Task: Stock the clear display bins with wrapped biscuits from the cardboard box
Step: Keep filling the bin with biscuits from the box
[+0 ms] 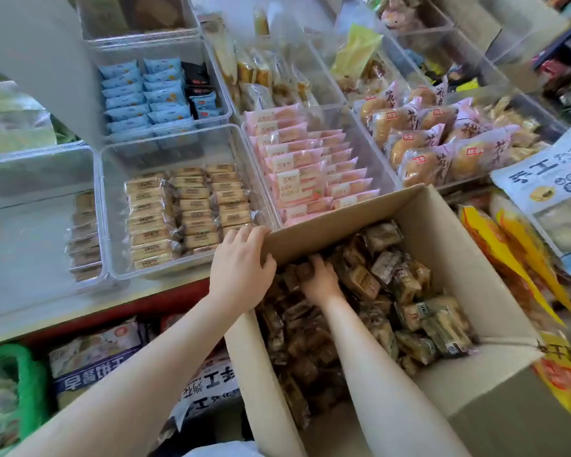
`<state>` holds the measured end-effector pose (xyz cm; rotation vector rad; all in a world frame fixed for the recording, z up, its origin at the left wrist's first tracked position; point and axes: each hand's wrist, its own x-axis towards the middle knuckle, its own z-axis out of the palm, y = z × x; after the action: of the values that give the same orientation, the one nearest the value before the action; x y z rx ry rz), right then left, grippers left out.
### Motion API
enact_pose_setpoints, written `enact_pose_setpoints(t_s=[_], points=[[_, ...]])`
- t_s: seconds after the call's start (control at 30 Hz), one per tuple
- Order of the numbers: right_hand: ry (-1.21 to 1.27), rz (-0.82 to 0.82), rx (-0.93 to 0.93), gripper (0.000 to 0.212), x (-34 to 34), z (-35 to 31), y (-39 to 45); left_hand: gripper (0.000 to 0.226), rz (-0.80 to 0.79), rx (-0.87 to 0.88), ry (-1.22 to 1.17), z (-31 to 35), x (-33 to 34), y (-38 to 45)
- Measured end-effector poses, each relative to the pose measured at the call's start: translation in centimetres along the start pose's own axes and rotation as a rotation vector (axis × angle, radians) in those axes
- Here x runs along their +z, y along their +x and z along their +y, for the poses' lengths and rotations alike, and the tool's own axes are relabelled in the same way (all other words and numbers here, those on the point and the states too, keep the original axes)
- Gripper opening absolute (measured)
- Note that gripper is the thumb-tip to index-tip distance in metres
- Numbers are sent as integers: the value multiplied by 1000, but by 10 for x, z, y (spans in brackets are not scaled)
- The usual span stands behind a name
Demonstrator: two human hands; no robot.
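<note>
An open cardboard box [449, 232] sits at lower right, full of wrapped biscuits [409, 311], brown ones at left and pale ones at right. My left hand [241, 262] grips the box's near-left top corner. My right hand [320, 278] is down inside the box, fingers curled over dark brown wrapped biscuits [297, 275] against the far wall. In front stands a clear display bin [112, 206] holding rows of beige wrapped biscuits [185, 209]. To its left, another clear bin [30, 192] has one column of brown biscuits [84, 235] along its right side.
Further clear bins hold pink packets [314, 166], blue packets [142, 94] and round buns [435, 136]. A large printed bag [548, 173] and yellow packets [515, 252] lie right of the box. Below the counter edge [80, 318] are bagged goods and a green basket [23, 384].
</note>
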<state>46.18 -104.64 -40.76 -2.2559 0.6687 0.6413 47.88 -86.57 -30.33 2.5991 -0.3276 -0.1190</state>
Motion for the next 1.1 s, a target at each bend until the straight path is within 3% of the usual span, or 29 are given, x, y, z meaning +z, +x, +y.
enact_pose_setpoints(t_s=[0.1,0.3,0.4,0.53,0.6,0.67,0.73,0.8,0.87,0.97,1.1], points=[[-170,-53,-74,67,17,4,15,45,13,4,6,0,2,0],[-387,-164,-31,62,7,1,24,44,41,-13,2,1,4,1],[-321,-279,-63,72,-19,-11,-1,43,43,-15,-7,0,5,0],[16,-240,-125,55,-65,-25,-58,44,-6,-39,-41,2,1,-1],[143,-188,-251,54,-84,-36,-85,49,-86,-96,-190,5,-6,0],[236,-159,-362,52,-98,-53,-108,50,-169,-235,-545,9,-23,4],[256,-159,-457,52,-107,-76,-129,44,-202,-387,-896,9,-45,2],[239,-149,-521,55,-108,-103,-142,30,-194,-434,-1067,3,-67,-3],[187,-132,-560,56,-99,-130,-148,18,-208,-438,-1204,-9,-86,-8],[152,-164,-571,58,-71,-170,-153,27,-232,-479,-1348,-47,-113,-17],[121,-325,-537,51,-17,-220,-160,32,-162,-509,-1291,-125,-142,-34]])
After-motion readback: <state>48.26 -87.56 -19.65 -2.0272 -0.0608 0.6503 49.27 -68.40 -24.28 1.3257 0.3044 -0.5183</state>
